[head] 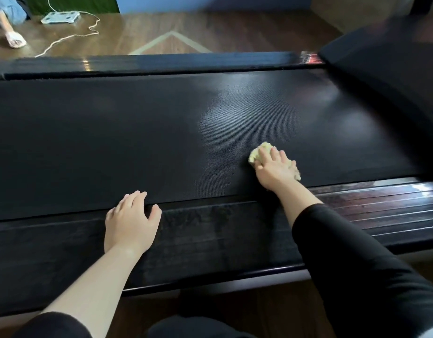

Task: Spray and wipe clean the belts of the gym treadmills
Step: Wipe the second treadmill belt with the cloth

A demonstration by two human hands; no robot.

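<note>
1. Nearest the body: left hand (131,220) lies flat on the near side rail (210,235), fingers relaxed and slightly spread, tips just reaching the belt edge. It holds nothing and reads as a brace.
2. Just past the rail, to the right: right hand (275,169) is palm-down on the belt (113,132), fingers fairly straight, pressing a yellow cloth (259,152) flat. This is no fist grip. The cloth pokes out ahead-left of the fingertips and at the little-finger side.
3. Key relation: the belt's long axis runs left–right across the view, square to both forearms. The right hand points away and slightly left, i.e. across the belt's width. The cloth is bunched with no clear long axis, roughly diagonal under the hand.
4. The cloth sits in the near half of the belt, right of centre. The left hand is well apart from it, to the left and nearer.
5. Beyond the cloth: pale sheen (235,111) on the belt, likely spray not yet wiped. It lies ahead of the right hand and spreads right. My call is that the next stroke pushes away into it.
6. The belt left of the cloth looks matt; can't tell if it's done.
7. Farther: far side rail (161,63), with a dark hood (381,64) at the right end.
8. Farthest: wooden floor (161,28). No spray bottle in view.
</note>
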